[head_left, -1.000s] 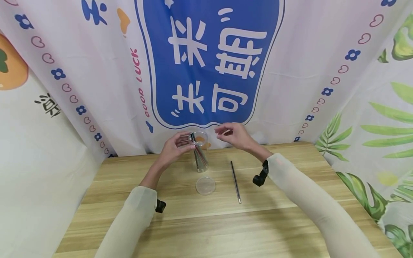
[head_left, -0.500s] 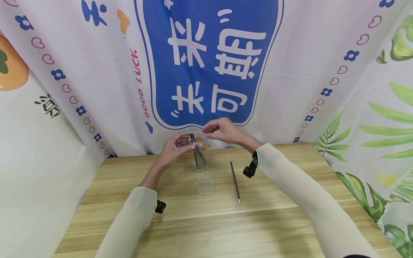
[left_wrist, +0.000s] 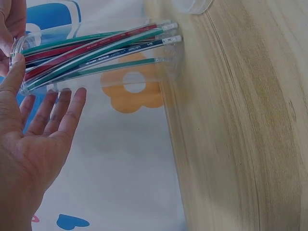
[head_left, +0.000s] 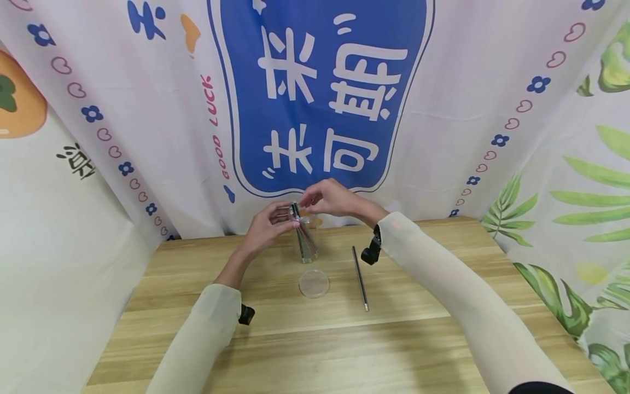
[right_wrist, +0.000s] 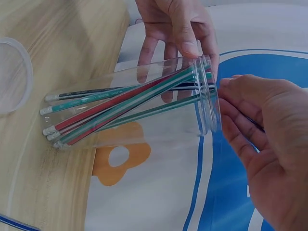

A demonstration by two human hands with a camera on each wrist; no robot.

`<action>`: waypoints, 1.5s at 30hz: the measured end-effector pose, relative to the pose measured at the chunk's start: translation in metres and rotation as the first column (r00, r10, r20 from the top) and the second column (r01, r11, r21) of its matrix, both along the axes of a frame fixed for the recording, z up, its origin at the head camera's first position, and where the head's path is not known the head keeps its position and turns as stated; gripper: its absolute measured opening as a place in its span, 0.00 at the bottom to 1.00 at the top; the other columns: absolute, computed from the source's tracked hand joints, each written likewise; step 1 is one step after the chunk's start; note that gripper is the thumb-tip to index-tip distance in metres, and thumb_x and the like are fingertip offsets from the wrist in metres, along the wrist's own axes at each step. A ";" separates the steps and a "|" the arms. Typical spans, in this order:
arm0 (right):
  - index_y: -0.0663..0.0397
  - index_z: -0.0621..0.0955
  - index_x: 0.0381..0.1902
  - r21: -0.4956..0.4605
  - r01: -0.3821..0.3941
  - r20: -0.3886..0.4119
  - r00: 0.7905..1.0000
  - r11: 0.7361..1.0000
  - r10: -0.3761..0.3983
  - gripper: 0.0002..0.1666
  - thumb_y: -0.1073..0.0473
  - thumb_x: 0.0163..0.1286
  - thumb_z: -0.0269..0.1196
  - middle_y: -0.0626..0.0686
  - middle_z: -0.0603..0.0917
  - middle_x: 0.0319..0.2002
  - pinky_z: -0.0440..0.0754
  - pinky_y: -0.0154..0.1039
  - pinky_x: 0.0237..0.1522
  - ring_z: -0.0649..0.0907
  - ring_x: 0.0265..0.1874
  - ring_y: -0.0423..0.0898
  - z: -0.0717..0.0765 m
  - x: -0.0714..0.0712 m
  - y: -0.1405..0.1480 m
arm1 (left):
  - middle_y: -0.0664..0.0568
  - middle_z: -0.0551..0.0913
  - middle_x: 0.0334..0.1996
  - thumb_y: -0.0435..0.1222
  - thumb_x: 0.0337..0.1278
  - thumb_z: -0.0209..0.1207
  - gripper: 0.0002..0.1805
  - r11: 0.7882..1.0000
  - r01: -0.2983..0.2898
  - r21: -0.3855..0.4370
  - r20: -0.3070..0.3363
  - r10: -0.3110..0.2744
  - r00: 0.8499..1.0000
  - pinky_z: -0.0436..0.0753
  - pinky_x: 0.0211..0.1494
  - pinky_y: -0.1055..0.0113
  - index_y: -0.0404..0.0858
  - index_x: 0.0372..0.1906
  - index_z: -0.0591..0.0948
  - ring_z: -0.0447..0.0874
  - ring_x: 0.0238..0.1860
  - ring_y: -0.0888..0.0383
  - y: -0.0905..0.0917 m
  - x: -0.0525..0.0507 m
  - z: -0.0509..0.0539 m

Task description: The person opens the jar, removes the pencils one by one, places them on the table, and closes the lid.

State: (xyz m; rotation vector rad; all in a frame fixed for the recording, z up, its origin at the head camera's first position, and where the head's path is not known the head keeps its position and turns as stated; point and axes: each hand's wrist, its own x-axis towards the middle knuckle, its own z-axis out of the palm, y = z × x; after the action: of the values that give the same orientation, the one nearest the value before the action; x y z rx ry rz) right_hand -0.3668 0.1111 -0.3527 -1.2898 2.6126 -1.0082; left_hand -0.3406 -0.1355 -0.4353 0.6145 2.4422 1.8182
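Note:
My left hand (head_left: 266,227) holds a clear plastic jar (right_wrist: 161,127) near its open mouth, thumb on one side and fingers on the other. The jar stands on the table in the head view. Several pencils (left_wrist: 96,52) in green, red and dark blue lean inside it, eraser ends at the bottom. At the jar's mouth, my right hand (right_wrist: 279,122) has its bent fingertips next to the pencils' upper ends; whether they pinch one cannot be made out. A dark pencil (head_left: 360,279) lies on the table to the right. The clear round lid (head_left: 314,284) lies in front of the jar.
The wooden table (head_left: 275,350) ends at a printed curtain (head_left: 443,142), which hangs close behind the jar. More patterned cloth (head_left: 581,191) hangs at the right side.
My right hand has moved left from beside the jar to its mouth, its fingertips now close to the pencil ends. The left hand, jar, lid and loose pencil have stayed in place.

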 end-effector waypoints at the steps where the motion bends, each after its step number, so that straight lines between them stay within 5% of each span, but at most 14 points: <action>1: 0.62 0.89 0.51 0.008 -0.011 -0.003 1.000 1.000 0.011 0.11 0.68 0.72 0.69 0.60 0.91 0.48 0.89 0.42 0.55 0.89 0.45 0.45 0.001 -0.001 -0.002 | 0.41 0.84 0.64 0.39 0.63 0.75 0.35 1.000 0.000 -0.002 0.002 0.000 1.000 0.84 0.68 0.53 0.38 0.72 0.75 0.84 0.65 0.44 0.000 0.000 0.000; 16: 0.58 0.92 0.45 0.130 -0.054 0.003 0.999 0.990 0.055 0.08 0.69 0.70 0.71 0.50 0.91 0.40 0.88 0.34 0.46 0.88 0.39 0.41 0.007 -0.008 -0.015 | 0.41 0.83 0.64 0.39 0.64 0.74 0.35 1.000 0.005 -0.013 0.005 -0.005 1.000 0.85 0.66 0.55 0.38 0.72 0.75 0.84 0.64 0.45 0.002 0.000 0.004; 45: 0.58 0.92 0.43 0.106 -0.004 -0.007 1.000 0.994 0.004 0.05 0.66 0.71 0.70 0.51 0.91 0.40 0.87 0.32 0.42 0.87 0.37 0.41 -0.003 -0.009 -0.022 | 0.41 0.83 0.65 0.40 0.64 0.74 0.36 1.000 0.007 -0.021 -0.015 -0.007 1.000 0.85 0.66 0.55 0.37 0.73 0.74 0.83 0.65 0.45 -0.001 0.000 0.000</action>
State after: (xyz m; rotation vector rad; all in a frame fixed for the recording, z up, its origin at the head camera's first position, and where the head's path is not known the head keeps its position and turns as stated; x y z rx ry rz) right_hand -0.3759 0.0895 -0.3559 -1.2763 2.6280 -0.8526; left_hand -0.3408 -0.1362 -0.4354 0.6372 2.4617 1.7898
